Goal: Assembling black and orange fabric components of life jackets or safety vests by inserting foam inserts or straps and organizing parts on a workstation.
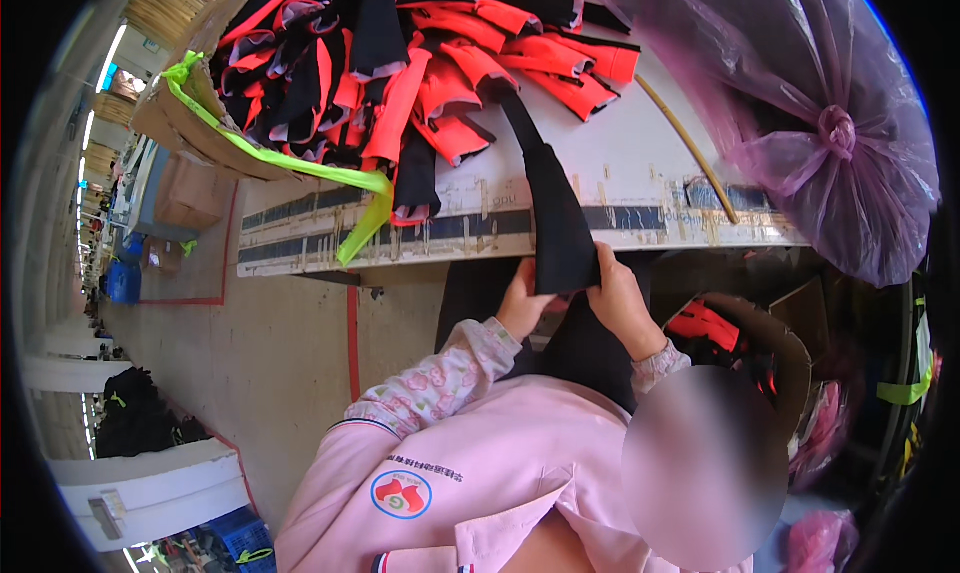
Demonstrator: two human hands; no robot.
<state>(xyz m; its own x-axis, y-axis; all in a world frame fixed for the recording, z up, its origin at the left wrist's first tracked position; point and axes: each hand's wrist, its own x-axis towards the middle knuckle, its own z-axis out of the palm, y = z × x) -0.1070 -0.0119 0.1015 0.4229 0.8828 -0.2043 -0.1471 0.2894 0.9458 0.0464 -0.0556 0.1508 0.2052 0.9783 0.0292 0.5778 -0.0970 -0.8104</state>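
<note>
A long black tapered fabric sleeve (pixel 562 218) slants down over the front edge of the table (pixel 640 173), its wide end toward me. My left hand (pixel 522 305) grips the left corner of that wide end, fingers closed on the cloth. On the opposite corner my right hand (pixel 620 301) is closed too, the thumb lying along the sleeve's edge. The narrow far end of the sleeve reaches up to a heap of orange-red and black fabric sleeves (pixel 400 93) with grey linings. Fingertips beneath the cloth are partly hidden.
A purple plastic bag (pixel 820 143), knotted, bulges over the table's right side beside a thin wooden stick (pixel 685 143). Left of the heap, a cardboard flap (pixel 195 128) carries a yellow-green strip (pixel 290 163). Below right stands an open cardboard container (pixel 790 353) with orange-red pieces (pixel 705 323).
</note>
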